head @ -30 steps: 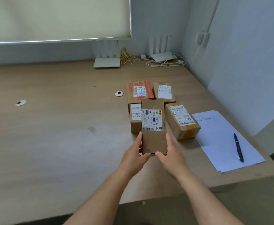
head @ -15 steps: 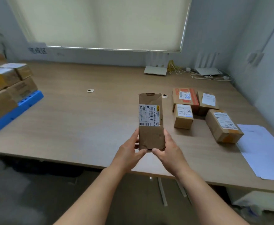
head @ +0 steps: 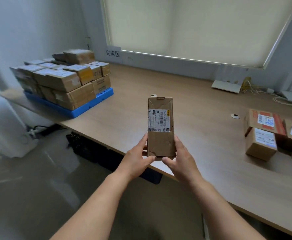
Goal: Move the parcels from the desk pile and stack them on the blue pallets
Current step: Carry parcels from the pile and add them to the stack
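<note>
I hold a long brown cardboard parcel (head: 160, 142) with a white barcode label upright over the desk's front edge. My left hand (head: 138, 159) grips its lower left side and my right hand (head: 179, 161) grips its lower right side. The blue pallet (head: 83, 108) lies at the desk's far left, loaded with several stacked cardboard parcels (head: 63, 78). The desk pile (head: 266, 134) of remaining parcels sits at the right edge of view, partly cut off.
The wooden desk (head: 176, 104) stretches between pallet and pile. A white router (head: 226, 85) and tangled cables (head: 256, 87) stand at the back right under the window blind. A sign (head: 113, 53) hangs on the wall behind the pallet. Floor and a dark bin lie below left.
My view has swung left: the desk pile slid to the right edge and the loaded blue pallet came fully into sight. Both hands keep the same hold on the parcel.
</note>
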Demonstrator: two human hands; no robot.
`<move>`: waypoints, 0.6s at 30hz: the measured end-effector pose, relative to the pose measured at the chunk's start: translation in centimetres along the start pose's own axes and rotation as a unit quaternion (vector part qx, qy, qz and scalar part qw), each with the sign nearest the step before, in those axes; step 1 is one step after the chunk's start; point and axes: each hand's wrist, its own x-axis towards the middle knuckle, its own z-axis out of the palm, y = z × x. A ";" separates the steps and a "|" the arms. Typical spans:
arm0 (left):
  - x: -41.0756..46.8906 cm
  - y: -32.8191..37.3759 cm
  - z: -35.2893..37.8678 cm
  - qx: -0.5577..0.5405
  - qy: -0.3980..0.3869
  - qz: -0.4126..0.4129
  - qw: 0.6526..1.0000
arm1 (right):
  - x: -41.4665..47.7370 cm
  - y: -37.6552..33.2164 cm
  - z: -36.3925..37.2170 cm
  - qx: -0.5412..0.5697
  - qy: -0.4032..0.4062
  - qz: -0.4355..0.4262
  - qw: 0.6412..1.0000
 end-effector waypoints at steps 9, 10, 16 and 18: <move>2.3 -4.1 -7.1 0.012 0.058 -0.051 0.997 | 6.6 -4.2 6.1 0.056 -0.027 -0.076 0.995; 2.9 -4.7 -8.0 0.016 0.066 -0.056 0.996 | 7.7 -4.7 6.9 0.061 -0.030 -0.081 0.994; 8.5 -8.0 -14.3 0.046 0.095 -0.076 0.991 | 15.7 -8.1 11.5 0.095 -0.044 -0.101 0.989; 11.1 -8.7 -16.4 0.054 0.101 -0.072 0.991 | 18.9 -8.9 12.6 0.102 -0.044 -0.106 0.988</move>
